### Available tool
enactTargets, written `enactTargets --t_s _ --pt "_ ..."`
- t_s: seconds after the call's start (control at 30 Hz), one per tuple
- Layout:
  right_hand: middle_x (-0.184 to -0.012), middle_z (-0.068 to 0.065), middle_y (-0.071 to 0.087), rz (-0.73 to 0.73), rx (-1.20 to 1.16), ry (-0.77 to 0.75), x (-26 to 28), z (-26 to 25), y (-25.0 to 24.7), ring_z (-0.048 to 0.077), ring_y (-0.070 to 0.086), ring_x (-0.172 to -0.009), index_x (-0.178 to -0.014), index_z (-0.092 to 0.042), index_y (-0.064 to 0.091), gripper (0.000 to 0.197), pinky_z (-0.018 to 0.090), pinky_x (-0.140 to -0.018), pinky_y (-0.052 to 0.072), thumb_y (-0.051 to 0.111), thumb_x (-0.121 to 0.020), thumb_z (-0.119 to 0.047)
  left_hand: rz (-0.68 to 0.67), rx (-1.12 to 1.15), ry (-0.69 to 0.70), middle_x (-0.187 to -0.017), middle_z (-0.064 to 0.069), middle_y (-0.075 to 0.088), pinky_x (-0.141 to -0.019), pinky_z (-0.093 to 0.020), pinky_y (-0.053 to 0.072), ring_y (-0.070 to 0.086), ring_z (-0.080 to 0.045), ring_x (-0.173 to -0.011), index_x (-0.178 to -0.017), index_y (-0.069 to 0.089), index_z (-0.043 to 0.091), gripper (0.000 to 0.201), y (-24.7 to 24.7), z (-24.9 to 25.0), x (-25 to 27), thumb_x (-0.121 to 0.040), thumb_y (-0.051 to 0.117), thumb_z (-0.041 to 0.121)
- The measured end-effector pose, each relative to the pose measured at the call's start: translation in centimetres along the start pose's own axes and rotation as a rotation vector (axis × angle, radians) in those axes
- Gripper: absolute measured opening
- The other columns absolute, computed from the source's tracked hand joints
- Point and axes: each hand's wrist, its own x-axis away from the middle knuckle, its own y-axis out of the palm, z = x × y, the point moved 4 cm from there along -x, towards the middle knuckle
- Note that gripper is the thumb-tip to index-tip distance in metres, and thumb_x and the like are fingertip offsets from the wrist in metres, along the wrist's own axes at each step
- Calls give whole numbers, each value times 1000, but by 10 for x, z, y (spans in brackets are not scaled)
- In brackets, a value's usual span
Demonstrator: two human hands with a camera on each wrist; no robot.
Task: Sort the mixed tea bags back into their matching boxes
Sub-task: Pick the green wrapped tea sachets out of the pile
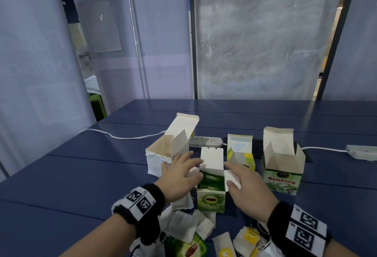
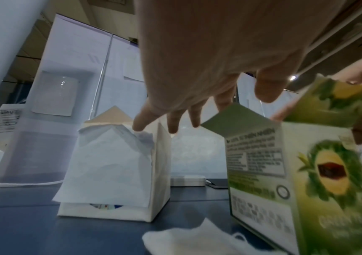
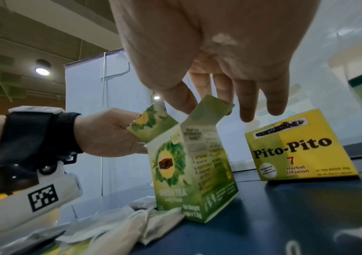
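Note:
A green tea box (image 1: 211, 200) stands open mid-table, with green packets showing inside and its back lid upright. My left hand (image 1: 179, 173) lies with straight, spread fingers on the box's left flap. My right hand (image 1: 242, 183) pinches the right flap (image 3: 210, 108) between thumb (image 3: 182, 101) and fingers. A white box (image 1: 163, 154) stands open at the left, a yellow Pito-Pito box (image 1: 241, 154) behind, and a Sambong box (image 1: 282, 167) at the right. Loose tea bags (image 1: 183, 224) lie in a heap in front. The green box (image 2: 306, 172) shows beside the white box (image 2: 110, 172) in the left wrist view.
A white power strip (image 1: 206, 141) with its cable lies behind the boxes; a second one (image 1: 361, 151) sits at the far right. A green sachet (image 1: 187, 246) and yellow-tagged tea bags (image 1: 248, 238) lie near the front edge. The blue table (image 1: 61, 175) stretches left.

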Motion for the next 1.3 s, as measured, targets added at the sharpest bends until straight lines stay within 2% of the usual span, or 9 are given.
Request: enactTargets --t_s 0.13,0.37,0.47,0.6,0.8,0.93,1.03,1.13,1.3 --pt "-151 2 34 -119 111 1 -5 -1 1 20 36 -136 -133 -16 55 37 28 -110 33 41 -99 -20 -55 -101 45 -134 15 48 -108 -54 16 37 -13 -128 -118 60 43 28 -4 9 -4 -94 46 39" --pt "-138 -2 53 -129 -72 136 -9 2 -5 10 46 -128 -132 -15 56 38 9 -93 27 54 -95 -18 -79 -163 -59 -121 10 57 -105 -48 31 49 -16 -117 -115 57 42 29 -4 21 -12 -86 59 45" --pt "-138 1 55 -93 -109 196 -10 4 -6 13 48 -128 -132 -11 56 40 13 -94 29 59 -92 -19 -43 -180 -80 -96 13 62 -99 -43 33 55 -14 -98 -90 63 38 4 -5 29 -18 -87 61 36" --pt "-129 4 61 49 -147 286 -17 10 -5 16 55 -120 -126 -8 62 43 14 -90 36 68 -83 -14 -54 -165 -85 -74 17 58 -93 -39 39 56 -12 -84 -65 60 34 20 -3 31 -26 -84 66 29" --pt "-121 6 65 227 -266 352 -32 11 -5 18 59 -111 -111 -10 69 32 14 -81 37 74 -80 -15 40 -96 -16 -121 0 55 -99 -35 42 52 -20 -113 -108 67 21 20 -17 32 -37 -91 59 28" --pt "-111 1 68 233 -210 269 -24 18 -27 19 62 -101 -96 -17 72 15 19 -83 44 65 -84 -12 140 -54 105 -87 9 58 -75 -20 38 56 -12 -87 -81 66 20 6 -36 31 -6 -86 64 23" --pt "-87 -11 68 -6 -70 186 1 16 -40 11 62 -85 -75 -27 67 15 17 -72 43 67 -83 -15 -289 -81 132 -68 22 63 -63 -12 39 56 6 -66 -75 67 29 11 -22 27 35 -86 65 29" --pt "-92 -21 66 -438 -9 77 46 -3 -31 -5 61 -85 -89 -37 69 13 14 -73 46 74 -77 -38 -639 -233 187 -96 24 63 -71 -11 41 57 5 -85 -104 70 31 19 12 26 76 -86 65 34" --pt "-127 -15 34 -756 366 -166 106 -22 -1 8 37 -116 -132 -45 39 76 31 -99 41 74 -66 -58 -576 -489 330 -134 3 44 -100 -40 41 40 -21 -121 -121 61 28 37 36 27 98 -85 66 25"
